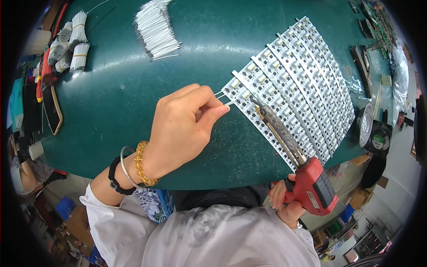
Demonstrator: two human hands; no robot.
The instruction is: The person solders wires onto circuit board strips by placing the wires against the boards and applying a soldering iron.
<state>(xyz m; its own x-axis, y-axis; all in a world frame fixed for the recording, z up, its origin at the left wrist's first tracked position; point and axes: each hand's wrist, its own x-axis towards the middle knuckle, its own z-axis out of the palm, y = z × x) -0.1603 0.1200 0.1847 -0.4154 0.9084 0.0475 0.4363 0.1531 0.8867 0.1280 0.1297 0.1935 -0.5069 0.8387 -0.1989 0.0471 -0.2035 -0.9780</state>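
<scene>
My left hand [181, 127] is closed in a pinch on a thin white wire [228, 103] at the near left corner of a panel of small white circuit boards [291, 95]. Other short wires stick out from that corner beside my fingertips. In my right hand [287, 205] is a red soldering gun [315, 186], gripped by its handle at the table's front edge. Its long barrel reaches over the panel, and the tip is above the boards near the left corner. Whether the tip touches a board I cannot tell.
A green table [111, 115] spans the work area. Loose white wires [156, 31] lie in a pile at the back, with tied wire bundles [78, 55] far left. A phone [53, 111] rests at the left edge. A metal dish [366, 125] and a black fan [380, 139] stand right.
</scene>
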